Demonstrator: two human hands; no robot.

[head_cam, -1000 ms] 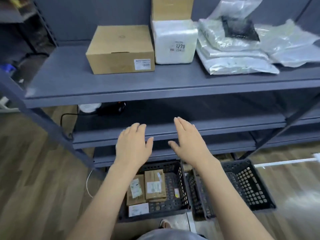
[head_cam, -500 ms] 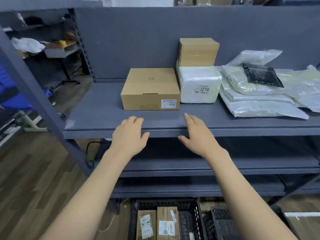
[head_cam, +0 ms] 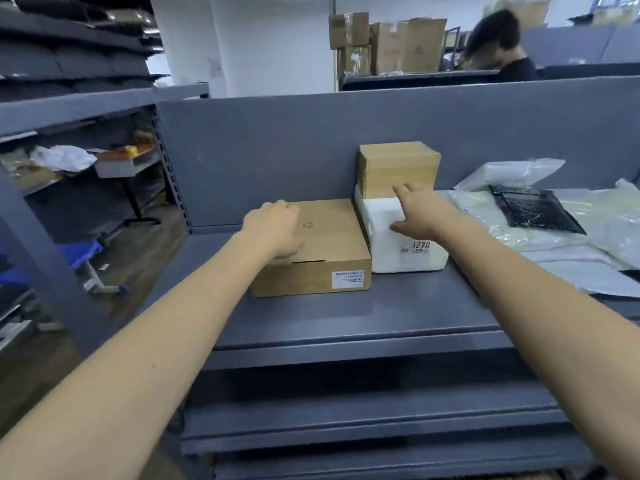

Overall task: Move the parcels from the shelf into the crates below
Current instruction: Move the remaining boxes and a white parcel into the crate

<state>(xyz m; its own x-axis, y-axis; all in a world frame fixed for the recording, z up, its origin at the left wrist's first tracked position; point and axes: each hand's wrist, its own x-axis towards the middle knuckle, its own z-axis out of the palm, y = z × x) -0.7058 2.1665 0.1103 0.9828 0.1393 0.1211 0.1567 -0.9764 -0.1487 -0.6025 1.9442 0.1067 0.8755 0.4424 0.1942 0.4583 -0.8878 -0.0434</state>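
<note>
A flat brown cardboard box (head_cam: 329,251) with a white label lies on the grey shelf (head_cam: 346,317). My left hand (head_cam: 273,230) hovers over its left side with fingers loosely curled, holding nothing. Right of it sits a white foam box (head_cam: 405,258) marked 3270, with a small brown box (head_cam: 398,166) stacked on top. My right hand (head_cam: 420,211) reaches over the foam box, fingers spread, its fingertips at the small brown box's front. Several plastic mailer bags (head_cam: 540,216) lie at the shelf's right. The crates are out of view.
A grey back panel (head_cam: 311,150) closes the shelf behind the parcels. Lower shelf boards (head_cam: 363,420) run beneath. Another rack (head_cam: 86,161) with clutter stands to the left. A person (head_cam: 498,46) and stacked cartons (head_cam: 388,43) are in the background.
The view has tilted up from the crates to the shelf. Both hands have risen from below the shelf edge and reached forward over the parcels.
</note>
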